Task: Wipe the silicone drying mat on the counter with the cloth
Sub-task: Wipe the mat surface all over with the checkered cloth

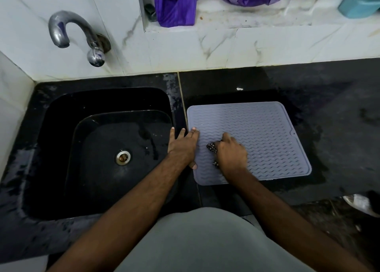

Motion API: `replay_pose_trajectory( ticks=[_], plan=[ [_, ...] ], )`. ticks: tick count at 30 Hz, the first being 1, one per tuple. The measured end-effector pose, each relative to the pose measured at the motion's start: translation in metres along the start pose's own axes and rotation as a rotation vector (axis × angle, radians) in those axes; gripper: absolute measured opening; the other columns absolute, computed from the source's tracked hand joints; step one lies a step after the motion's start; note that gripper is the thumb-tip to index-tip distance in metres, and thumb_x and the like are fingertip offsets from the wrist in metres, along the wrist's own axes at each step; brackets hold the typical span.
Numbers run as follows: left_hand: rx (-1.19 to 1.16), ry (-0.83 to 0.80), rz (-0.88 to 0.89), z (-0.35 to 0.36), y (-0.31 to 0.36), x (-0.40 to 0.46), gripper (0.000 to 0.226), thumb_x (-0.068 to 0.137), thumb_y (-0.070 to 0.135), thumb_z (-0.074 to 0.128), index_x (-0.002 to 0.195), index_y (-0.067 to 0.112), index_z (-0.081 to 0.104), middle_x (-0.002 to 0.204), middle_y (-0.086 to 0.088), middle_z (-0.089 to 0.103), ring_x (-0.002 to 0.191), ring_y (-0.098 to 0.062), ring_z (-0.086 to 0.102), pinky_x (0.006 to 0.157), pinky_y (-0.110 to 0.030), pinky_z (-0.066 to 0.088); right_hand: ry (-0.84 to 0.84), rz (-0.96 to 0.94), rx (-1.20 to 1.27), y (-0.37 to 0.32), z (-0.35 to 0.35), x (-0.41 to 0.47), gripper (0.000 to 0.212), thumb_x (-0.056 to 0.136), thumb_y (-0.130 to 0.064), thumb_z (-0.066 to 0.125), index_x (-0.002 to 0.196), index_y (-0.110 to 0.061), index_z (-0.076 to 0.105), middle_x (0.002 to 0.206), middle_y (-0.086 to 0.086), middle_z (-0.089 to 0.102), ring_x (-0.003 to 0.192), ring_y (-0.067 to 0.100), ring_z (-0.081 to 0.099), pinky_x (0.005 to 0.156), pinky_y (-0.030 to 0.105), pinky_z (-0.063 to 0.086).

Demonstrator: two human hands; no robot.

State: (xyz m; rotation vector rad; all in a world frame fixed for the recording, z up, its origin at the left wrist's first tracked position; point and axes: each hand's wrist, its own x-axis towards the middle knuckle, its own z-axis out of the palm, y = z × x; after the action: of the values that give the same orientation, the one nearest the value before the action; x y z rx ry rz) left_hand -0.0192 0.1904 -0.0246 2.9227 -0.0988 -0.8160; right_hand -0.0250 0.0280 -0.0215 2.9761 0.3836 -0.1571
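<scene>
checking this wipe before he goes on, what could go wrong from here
1. The mat lies right beside the sink; only the left hand, flat across its left edge, pins it, so a hard stroke might slide or buckle it.
2. The cloth is bunched small under the right hand, so the far and right parts of the mat could get missed.
3. The counter looks wet around the mat, so grime may smear back.

bare forearms, grey garment (205, 241)
</scene>
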Motion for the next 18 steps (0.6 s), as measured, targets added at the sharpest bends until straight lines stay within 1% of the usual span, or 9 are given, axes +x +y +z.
replay_pose_trajectory(
  ticks=[3, 7, 9, 11, 13, 15, 17, 18],
  plan=[
    [0.012, 0.005, -0.020, -0.001, 0.003, 0.001, 0.142, 0.058, 0.048, 0.093, 0.160, 0.019, -0.002, 0.169, 0.001, 0.006, 0.155, -0.029, 0.003, 0.117, -0.061, -0.014, -0.014, 0.018, -0.020, 0.015, 0.000, 0.003, 0.024, 0.093, -0.023, 0.061, 0.115, -0.025, 0.069, 0.116, 0.004, 0.051, 0.103, 0.023, 0.057, 0.078, 0.040, 0.052],
    [0.023, 0.011, -0.039, -0.002, 0.007, 0.002, 0.141, 0.057, 0.043, 0.094, 0.160, 0.017, 0.001, 0.169, 0.000, 0.008, 0.155, -0.029, 0.004, 0.117, -0.058, -0.015, -0.055, 0.066, 0.001, 0.036, 0.001, 0.007, 0.027, 0.090, -0.019, 0.064, 0.117, -0.022, 0.068, 0.119, 0.007, 0.051, 0.104, 0.026, 0.058, 0.075, 0.041, 0.056],
    [0.037, 0.011, -0.050, -0.004, 0.012, 0.002, 0.141, 0.056, 0.041, 0.095, 0.160, 0.017, 0.003, 0.168, -0.001, 0.009, 0.155, -0.029, 0.005, 0.118, -0.056, -0.014, -0.083, 0.068, 0.014, 0.047, 0.003, 0.011, 0.032, 0.087, -0.025, 0.068, 0.119, -0.021, 0.066, 0.121, 0.008, 0.049, 0.107, 0.027, 0.056, 0.076, 0.042, 0.057],
    [0.073, 0.012, -0.059, -0.006, 0.018, 0.004, 0.139, 0.057, 0.039, 0.095, 0.160, 0.016, 0.005, 0.168, -0.001, 0.010, 0.155, -0.028, 0.006, 0.120, -0.054, -0.012, -0.096, 0.032, 0.068, 0.059, 0.009, 0.014, 0.041, 0.083, -0.034, 0.073, 0.121, -0.022, 0.066, 0.125, 0.009, 0.045, 0.113, 0.028, 0.050, 0.082, 0.043, 0.056],
    [0.133, 0.016, -0.070, -0.008, 0.024, 0.005, 0.133, 0.060, 0.037, 0.094, 0.160, 0.015, 0.008, 0.167, -0.002, 0.010, 0.155, -0.029, 0.004, 0.121, -0.053, -0.010, -0.048, -0.047, 0.119, 0.066, 0.016, 0.013, 0.041, 0.086, -0.040, 0.069, 0.121, -0.020, 0.066, 0.131, 0.011, 0.042, 0.119, 0.030, 0.044, 0.091, 0.045, 0.051],
    [0.186, 0.014, -0.083, -0.007, 0.029, 0.008, 0.127, 0.067, 0.033, 0.090, 0.160, 0.013, 0.007, 0.168, -0.004, 0.007, 0.155, -0.029, 0.000, 0.123, -0.053, -0.008, -0.005, -0.103, 0.236, 0.068, 0.022, 0.007, 0.042, 0.089, -0.044, 0.063, 0.123, -0.019, 0.064, 0.138, 0.013, 0.043, 0.124, 0.033, 0.041, 0.098, 0.049, 0.046],
    [0.219, -0.007, -0.091, -0.007, 0.034, 0.011, 0.122, 0.074, 0.034, 0.085, 0.160, 0.010, 0.002, 0.169, -0.007, 0.002, 0.155, -0.028, -0.004, 0.124, -0.051, -0.004, 0.015, -0.125, 0.359, 0.067, 0.033, -0.005, 0.044, 0.094, -0.042, 0.055, 0.130, -0.017, 0.059, 0.136, 0.013, 0.047, 0.122, 0.034, 0.043, 0.101, 0.049, 0.044],
    [0.234, -0.020, -0.084, -0.006, 0.036, 0.012, 0.125, 0.075, 0.040, 0.084, 0.160, 0.007, 0.000, 0.169, -0.010, 0.000, 0.155, -0.028, -0.005, 0.124, -0.050, -0.004, 0.037, -0.147, 0.368, 0.065, 0.038, -0.011, 0.046, 0.096, -0.040, 0.050, 0.134, -0.016, 0.055, 0.134, 0.012, 0.050, 0.120, 0.034, 0.044, 0.102, 0.048, 0.044]
  ],
)
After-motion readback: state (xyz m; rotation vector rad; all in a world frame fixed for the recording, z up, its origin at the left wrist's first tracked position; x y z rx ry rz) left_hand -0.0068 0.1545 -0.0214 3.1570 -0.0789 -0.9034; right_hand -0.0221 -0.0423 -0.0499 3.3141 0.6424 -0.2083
